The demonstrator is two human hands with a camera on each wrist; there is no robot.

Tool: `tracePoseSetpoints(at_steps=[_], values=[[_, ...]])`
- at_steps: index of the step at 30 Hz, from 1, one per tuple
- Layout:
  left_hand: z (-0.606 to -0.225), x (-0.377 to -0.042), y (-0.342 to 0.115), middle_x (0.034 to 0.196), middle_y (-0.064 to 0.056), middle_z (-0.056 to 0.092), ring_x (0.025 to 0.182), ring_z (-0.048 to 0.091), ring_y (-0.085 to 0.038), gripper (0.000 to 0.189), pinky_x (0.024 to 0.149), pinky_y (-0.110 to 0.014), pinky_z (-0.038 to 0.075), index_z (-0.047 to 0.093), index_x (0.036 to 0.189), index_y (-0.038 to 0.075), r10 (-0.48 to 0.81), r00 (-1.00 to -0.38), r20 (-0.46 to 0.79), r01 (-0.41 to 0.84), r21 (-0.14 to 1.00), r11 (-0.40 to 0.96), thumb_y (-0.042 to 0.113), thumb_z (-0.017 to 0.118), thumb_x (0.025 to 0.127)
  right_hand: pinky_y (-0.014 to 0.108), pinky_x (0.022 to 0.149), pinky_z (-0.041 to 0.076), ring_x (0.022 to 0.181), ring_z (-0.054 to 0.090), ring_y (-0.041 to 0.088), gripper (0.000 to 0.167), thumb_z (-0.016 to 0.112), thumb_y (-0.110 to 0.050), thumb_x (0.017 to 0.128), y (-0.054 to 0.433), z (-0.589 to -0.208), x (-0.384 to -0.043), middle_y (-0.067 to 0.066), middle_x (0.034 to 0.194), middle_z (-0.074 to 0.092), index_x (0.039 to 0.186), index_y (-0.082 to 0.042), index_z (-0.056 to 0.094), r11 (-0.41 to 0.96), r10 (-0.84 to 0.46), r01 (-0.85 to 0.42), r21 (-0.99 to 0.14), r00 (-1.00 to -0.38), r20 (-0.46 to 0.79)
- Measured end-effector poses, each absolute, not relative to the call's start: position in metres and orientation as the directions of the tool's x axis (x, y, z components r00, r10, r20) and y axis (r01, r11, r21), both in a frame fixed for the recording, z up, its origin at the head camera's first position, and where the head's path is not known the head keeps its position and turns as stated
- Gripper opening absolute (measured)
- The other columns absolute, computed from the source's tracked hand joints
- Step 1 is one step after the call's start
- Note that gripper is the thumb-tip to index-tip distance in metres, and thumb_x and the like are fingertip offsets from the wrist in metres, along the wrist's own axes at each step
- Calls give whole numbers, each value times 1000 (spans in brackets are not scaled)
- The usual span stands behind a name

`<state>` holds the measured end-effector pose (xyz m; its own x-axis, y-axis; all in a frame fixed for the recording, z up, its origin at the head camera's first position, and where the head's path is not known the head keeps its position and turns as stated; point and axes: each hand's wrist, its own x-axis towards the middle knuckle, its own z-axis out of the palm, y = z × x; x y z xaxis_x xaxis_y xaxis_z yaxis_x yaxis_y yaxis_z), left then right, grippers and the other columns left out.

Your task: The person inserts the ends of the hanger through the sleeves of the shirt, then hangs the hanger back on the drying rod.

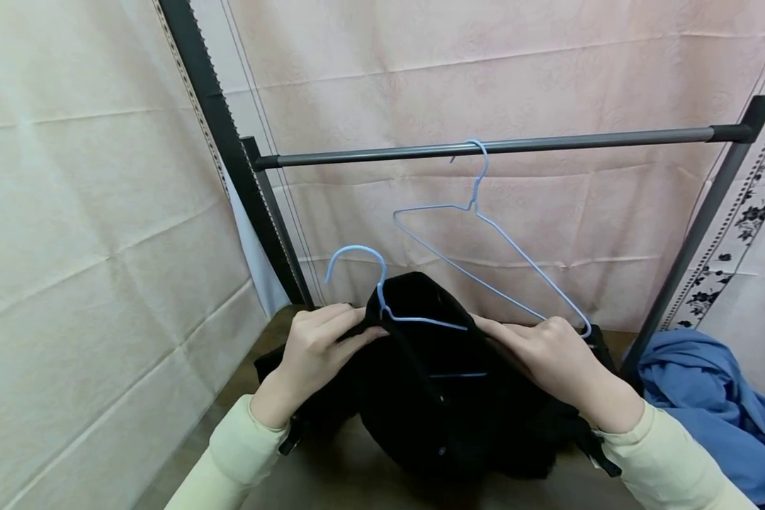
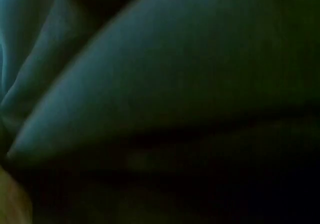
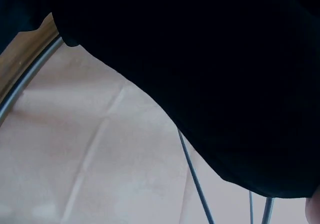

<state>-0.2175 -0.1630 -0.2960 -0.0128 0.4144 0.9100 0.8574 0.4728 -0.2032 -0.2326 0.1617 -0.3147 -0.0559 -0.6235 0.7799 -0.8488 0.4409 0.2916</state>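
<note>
Head view: black garment [image 1: 408,425] is bunched above the table [image 1: 325,489], held up mid-frame between both hands. Left hand [image 1: 315,350] pinches its left upper edge, fingers closed up against the thumb with cloth between. Right hand [image 1: 557,354] grips the right upper edge, fingers bent over the cloth; thumb hidden. Blue hanger [image 1: 380,280] sits in the neck opening, hook sticking out and off the rail [image 1: 370,156]. Second hanger [image 1: 475,191] hangs on the rail behind, bare. Blue cloth [image 1: 707,404] heaped by the right post.

Left wrist view: dark folds fill the frame, blurred. Sliver of skin at bottom left; can't tell finger state from here.

Right wrist view: dark cloth covers most of it, thin wires showing below its edge, pale curtain [image 3: 125,149] behind. Fingertip only at lower right; finger spacing can't be read here.
</note>
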Motion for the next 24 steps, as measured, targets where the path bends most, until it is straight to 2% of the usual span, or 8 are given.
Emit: tracePoseSetpoints(at_steps=[6, 9, 11, 14, 16, 19, 20, 24], values=[[-296, -219, -177, 83, -3, 75, 68, 71, -15, 42, 54, -30, 54, 75, 99, 4, 417, -70, 906, 799, -200, 568, 43, 60, 99, 19, 39, 31, 45, 26, -1, 38, 39, -28, 112, 174, -318, -235, -2, 76, 71, 122, -5, 67, 434, -591, -868, 241, -73, 803], [-294, -223, -189, 80, 1, 75, 62, 70, -12, 44, 52, -29, 52, 76, 96, 7, 372, -78, 925, 766, -183, 616, 46, 56, 100, 20, 39, 32, 45, 26, -1, 39, 40, -30, 111, 184, -315, -234, -2, 77, 71, 119, -4, 68, 452, -558, -867, 211, -90, 825], [-295, -226, -197, 74, 3, 73, 49, 61, -8, 46, 48, -26, 49, 76, 91, 9, 344, -81, 935, 747, -171, 642, 48, 54, 100, 21, 39, 33, 45, 27, -1, 40, 40, -30, 111, 191, -314, -234, 1, 81, 73, 116, -3, 69, 466, -536, -859, 212, -83, 840], [-298, -231, -209, 59, 6, 65, 37, 42, -3, 47, 42, -24, 41, 74, 79, 11, 301, -62, 952, 734, -160, 660, 48, 54, 100, 20, 39, 28, 46, 24, -1, 42, 39, -30, 112, 199, -312, -233, 3, 76, 69, 111, 0, 70, 489, -508, -845, 215, -76, 858], [-300, -234, -217, 48, 8, 51, 36, 27, -2, 50, 39, -22, 32, 65, 66, 13, 264, -49, 963, 719, -149, 679, 48, 54, 100, 19, 40, 24, 48, 20, -2, 44, 35, -28, 112, 204, -312, -232, 3, 69, 64, 110, 0, 69, 515, -499, -831, 211, -90, 862], [-304, -236, -227, 45, 7, 28, 42, 16, -2, 57, 39, -21, 20, 45, 55, 16, 186, -60, 981, 703, -90, 705, 48, 55, 100, 20, 40, 21, 51, 16, -1, 45, 30, -26, 112, 212, -311, -229, -3, 57, 51, 109, 0, 67, 561, -487, -801, 208, -117, 866], [-305, -236, -230, 46, 7, 26, 44, 16, -2, 59, 40, -20, 19, 43, 54, 14, 148, -77, 986, 699, -53, 713, 48, 55, 100, 20, 40, 20, 51, 16, -1, 45, 29, -23, 111, 214, -310, -228, -4, 56, 47, 109, 0, 67, 576, -479, -791, 206, -123, 869], [-312, -237, -242, 46, -2, 52, 47, 35, 2, 65, 50, -9, 32, 64, 55, 3, 24, -184, 983, 706, 115, 699, 49, 56, 100, 20, 41, 17, 48, 16, -1, 42, 28, -18, 106, 224, -306, -223, -8, 53, 34, 108, 0, 66, 614, -456, -764, 199, -138, 879]])
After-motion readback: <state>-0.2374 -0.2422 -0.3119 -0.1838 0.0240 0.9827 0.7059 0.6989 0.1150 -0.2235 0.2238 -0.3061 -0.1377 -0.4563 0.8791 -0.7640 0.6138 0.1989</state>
